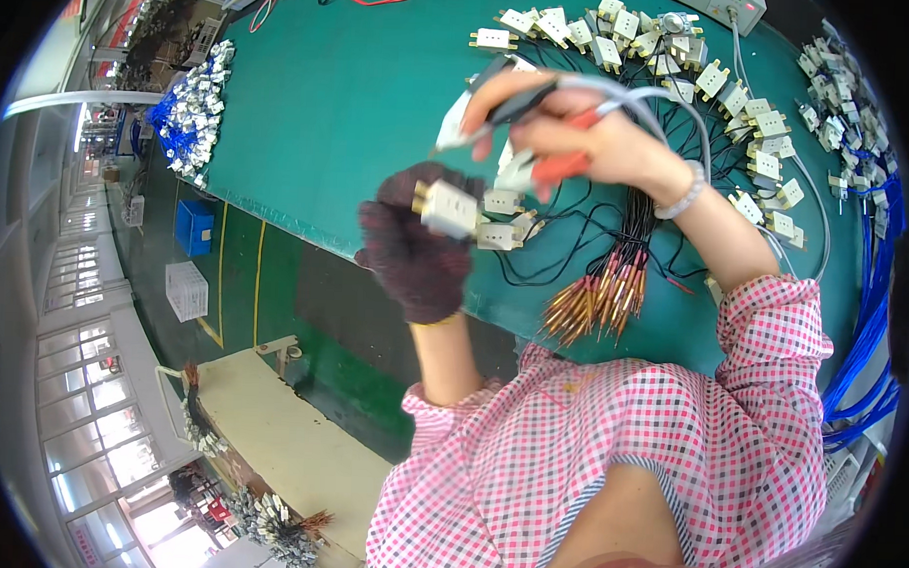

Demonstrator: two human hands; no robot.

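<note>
My left hand [415,268], in a dark knitted glove, is closed on a small white block-shaped plug [451,211] with brass prongs. Just above it, my right hand [614,149] grips a black-handled tool [521,103] and a red-handled tool [562,168], both on grey cables; motion blurs them, so their exact kind is unclear. The tools' pale ends are near the plug, and I cannot tell whether they touch it. Two more white plugs [498,235] lie on the green table beside my left hand.
Many white plugs [624,25] on black leads curve across the green tabletop [321,99]. Their copper-coloured ends [599,299] are bundled near me. Blue-corded plugs [192,115] heap at the left edge; blue cables [875,289] hang at right. A device [720,5] stands at the back.
</note>
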